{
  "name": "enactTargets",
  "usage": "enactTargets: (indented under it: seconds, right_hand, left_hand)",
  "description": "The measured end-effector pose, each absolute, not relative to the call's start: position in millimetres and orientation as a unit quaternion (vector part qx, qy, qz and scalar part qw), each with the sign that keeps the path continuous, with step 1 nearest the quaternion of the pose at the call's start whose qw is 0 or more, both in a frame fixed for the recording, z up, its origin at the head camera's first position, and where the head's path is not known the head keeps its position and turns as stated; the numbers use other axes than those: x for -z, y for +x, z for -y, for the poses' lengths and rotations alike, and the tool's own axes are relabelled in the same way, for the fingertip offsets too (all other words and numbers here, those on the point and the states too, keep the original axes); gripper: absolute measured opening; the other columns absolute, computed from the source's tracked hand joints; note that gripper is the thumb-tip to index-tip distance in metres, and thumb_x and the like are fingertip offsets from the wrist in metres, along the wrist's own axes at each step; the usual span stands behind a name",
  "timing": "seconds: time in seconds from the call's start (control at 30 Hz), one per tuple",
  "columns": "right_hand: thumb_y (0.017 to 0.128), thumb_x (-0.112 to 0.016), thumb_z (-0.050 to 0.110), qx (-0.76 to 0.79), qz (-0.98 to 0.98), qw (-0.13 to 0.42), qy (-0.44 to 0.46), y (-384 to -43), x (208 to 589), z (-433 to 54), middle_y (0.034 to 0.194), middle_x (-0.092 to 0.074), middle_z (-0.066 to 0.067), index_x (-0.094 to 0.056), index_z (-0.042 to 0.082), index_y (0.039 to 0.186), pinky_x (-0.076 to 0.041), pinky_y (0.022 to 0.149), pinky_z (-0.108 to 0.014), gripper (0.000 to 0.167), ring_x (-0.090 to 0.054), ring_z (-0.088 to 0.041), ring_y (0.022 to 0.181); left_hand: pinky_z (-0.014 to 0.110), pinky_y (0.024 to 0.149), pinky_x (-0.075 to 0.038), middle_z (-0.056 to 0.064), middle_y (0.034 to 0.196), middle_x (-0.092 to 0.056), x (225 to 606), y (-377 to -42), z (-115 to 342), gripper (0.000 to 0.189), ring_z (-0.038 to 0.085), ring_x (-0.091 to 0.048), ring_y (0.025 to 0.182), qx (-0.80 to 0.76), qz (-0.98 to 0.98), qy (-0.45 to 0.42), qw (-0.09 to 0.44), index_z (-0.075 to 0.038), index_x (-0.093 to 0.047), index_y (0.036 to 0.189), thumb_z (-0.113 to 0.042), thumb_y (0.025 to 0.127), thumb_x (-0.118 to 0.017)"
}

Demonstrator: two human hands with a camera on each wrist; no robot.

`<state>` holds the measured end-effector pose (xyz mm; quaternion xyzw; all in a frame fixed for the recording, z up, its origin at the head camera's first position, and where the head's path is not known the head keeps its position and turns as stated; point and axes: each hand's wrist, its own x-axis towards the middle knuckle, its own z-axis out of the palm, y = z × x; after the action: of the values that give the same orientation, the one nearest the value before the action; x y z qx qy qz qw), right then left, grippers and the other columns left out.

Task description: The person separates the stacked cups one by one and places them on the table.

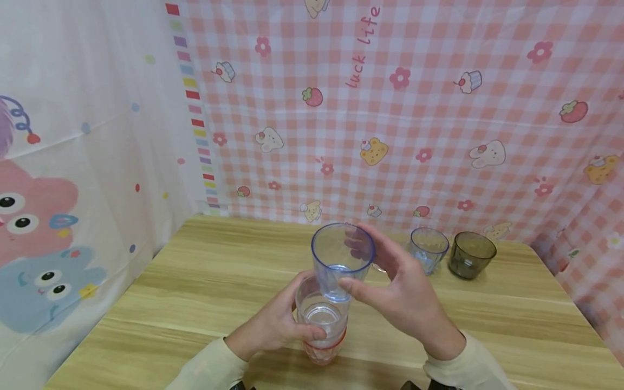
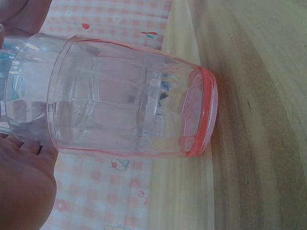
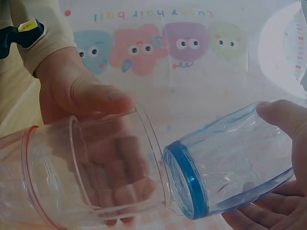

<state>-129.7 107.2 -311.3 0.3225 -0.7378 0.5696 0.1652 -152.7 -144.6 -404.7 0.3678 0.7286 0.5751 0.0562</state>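
Head view: the fingers of the right hand (image 1: 404,295) are clamped round a blue-tinted cup (image 1: 338,265), thumb on its near side and the other fingers on the far side. That cup is held mouth up, its narrower base pointing down at the open mouth of a clear cup (image 1: 323,313) just past the fingers of the left hand (image 1: 278,327). The left fingers curl round this clear cup, thumb across its near wall. In the right wrist view, the blue-tinted cup's long axis slants against that of the stack, and its blue base ring overlaps the clear rim; I cannot tell how far it reaches inside. Below the left fingers, the clear cup sits nested in a pink-tinted cup (image 1: 323,355), both mouths upward on one nearly upright axis. The pink-tinted cup's base with its red ring stands on the tabletop (image 1: 229,265). Well apart from the left fingers and beyond the right ones, to their right, a small blue-rimmed cup (image 1: 429,252) and a dark smoky cup (image 1: 471,257) stand side by side, mouths up. Farther out hangs a pink checked cloth (image 1: 341,130).
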Motion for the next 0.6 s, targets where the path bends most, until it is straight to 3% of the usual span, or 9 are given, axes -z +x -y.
enactTargets:
  seconds: [0.17, 0.43, 0.6]
  right_hand:
    - [0.086, -0.087, -0.005, -0.571, 0.744, 0.158, 0.309, -131.6, 310.6, -112.3, 0.148, -0.067, -0.013, -0.052, 0.011, 0.158, -0.053, 0.113, -0.021, 0.081, -0.067, -0.011, 0.134]
    - [0.086, -0.085, -0.007, -0.582, 0.742, 0.175, 0.282, -138.4, 309.5, -119.1, 0.146, -0.068, -0.019, -0.054, 0.001, 0.153, -0.054, 0.11, -0.019, 0.075, -0.069, -0.006, 0.128]
    - [0.088, -0.086, -0.003, -0.576, 0.76, 0.175, 0.247, -143.1, 310.9, -124.1, 0.147, -0.068, -0.016, -0.054, 0.004, 0.155, -0.053, 0.109, -0.017, 0.075, -0.069, -0.007, 0.128]
  left_hand:
    - [0.034, 0.119, -0.048, 0.016, 0.152, -0.061, 406.3, -153.8, 144.3, 0.091, 0.015, -0.06, 0.137, -0.581, -0.723, 0.37, 0.052, -0.009, -0.038, 0.161, -0.04, 0.092, -0.088]
    - [0.036, 0.122, -0.048, 0.019, 0.149, -0.061, 408.2, -156.4, 143.1, 0.082, 0.02, -0.06, 0.138, -0.588, -0.699, 0.404, 0.046, -0.01, -0.04, 0.157, -0.033, 0.094, -0.087]
    - [0.035, 0.123, -0.046, 0.02, 0.15, -0.06, 408.4, -157.4, 143.1, 0.078, 0.018, -0.058, 0.141, -0.59, -0.689, 0.419, 0.044, -0.011, -0.041, 0.155, -0.029, 0.095, -0.086]
